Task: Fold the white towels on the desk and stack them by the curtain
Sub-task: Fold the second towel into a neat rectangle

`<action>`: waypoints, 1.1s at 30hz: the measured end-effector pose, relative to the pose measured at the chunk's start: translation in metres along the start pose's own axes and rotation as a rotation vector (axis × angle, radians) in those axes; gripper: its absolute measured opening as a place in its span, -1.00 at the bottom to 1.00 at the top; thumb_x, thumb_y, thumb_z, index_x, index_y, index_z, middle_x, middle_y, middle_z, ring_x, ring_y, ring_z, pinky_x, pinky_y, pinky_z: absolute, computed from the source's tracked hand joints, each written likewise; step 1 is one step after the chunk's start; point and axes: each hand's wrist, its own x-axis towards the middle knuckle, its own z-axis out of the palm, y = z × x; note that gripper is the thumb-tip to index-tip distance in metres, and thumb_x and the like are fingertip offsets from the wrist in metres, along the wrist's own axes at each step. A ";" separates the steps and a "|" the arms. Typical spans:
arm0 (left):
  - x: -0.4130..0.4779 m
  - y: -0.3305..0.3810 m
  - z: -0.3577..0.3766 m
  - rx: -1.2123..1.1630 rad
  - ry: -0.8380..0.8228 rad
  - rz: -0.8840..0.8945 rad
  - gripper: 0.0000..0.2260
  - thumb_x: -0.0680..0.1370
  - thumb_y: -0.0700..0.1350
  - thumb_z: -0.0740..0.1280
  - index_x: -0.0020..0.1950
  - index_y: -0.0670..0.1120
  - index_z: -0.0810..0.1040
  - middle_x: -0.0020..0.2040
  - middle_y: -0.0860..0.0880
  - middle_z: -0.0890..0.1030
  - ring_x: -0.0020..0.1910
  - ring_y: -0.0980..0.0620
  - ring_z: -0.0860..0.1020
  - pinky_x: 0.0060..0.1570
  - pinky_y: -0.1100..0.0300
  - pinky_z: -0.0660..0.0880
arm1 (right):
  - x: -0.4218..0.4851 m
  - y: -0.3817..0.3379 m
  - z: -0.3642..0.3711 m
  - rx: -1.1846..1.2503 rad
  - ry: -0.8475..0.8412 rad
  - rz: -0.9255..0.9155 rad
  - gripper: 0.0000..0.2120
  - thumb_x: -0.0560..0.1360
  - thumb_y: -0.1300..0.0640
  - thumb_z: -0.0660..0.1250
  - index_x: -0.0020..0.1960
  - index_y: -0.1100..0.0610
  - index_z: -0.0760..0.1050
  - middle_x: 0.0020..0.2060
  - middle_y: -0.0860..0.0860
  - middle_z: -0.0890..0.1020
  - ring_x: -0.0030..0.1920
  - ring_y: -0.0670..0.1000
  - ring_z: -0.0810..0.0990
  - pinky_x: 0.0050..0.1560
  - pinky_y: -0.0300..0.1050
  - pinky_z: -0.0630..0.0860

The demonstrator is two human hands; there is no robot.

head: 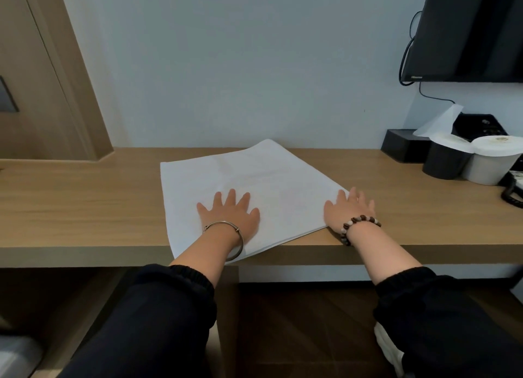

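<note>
A white towel (254, 179) lies flat on the wooden desk (85, 202), turned at a slight angle, its near corner hanging a little over the front edge. My left hand (230, 215) presses on its near left part, palm down with fingers spread. My right hand (349, 210) lies flat at the towel's right corner, fingers straight, partly on the towel and partly on the desk. No curtain is in view.
At the desk's right end stand a black tissue box (404, 144), a black cup (445, 160), a white paper roll (493, 160) and a black phone (512, 192). A wall-mounted TV (467, 32) hangs above. A wooden door frame (56, 66) is at left.
</note>
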 end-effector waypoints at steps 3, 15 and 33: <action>-0.001 0.001 -0.002 -0.006 -0.003 -0.006 -0.50 0.58 0.21 -0.18 0.53 0.18 -0.10 0.56 0.08 -0.12 0.53 -0.08 -0.14 0.39 -0.30 -0.15 | -0.013 -0.018 -0.003 -0.049 0.085 -0.125 -0.47 0.62 0.00 -0.09 0.54 0.13 -0.04 0.54 0.11 -0.09 0.52 0.13 -0.14 0.48 0.14 -0.14; -0.006 0.000 -0.011 0.020 0.139 -0.094 -0.58 0.57 0.13 -0.02 0.33 -0.03 0.32 0.30 -0.08 0.34 0.29 -0.11 0.27 0.14 -0.04 0.28 | -0.040 -0.055 0.003 -0.052 -0.141 -0.423 -0.46 0.60 -0.13 -0.14 0.54 -0.04 -0.10 0.54 -0.03 -0.09 0.53 0.06 -0.12 0.42 0.32 -0.08; 0.013 -0.016 -0.032 -0.058 -0.055 0.132 -0.60 0.64 0.03 -0.02 0.50 0.13 0.15 0.53 0.03 0.13 0.48 -0.11 0.08 0.39 -0.16 0.10 | 0.000 -0.067 0.004 0.003 -0.128 -0.276 -0.44 0.59 -0.18 -0.18 0.55 -0.05 -0.13 0.54 -0.05 -0.16 0.53 0.08 -0.17 0.42 0.31 -0.15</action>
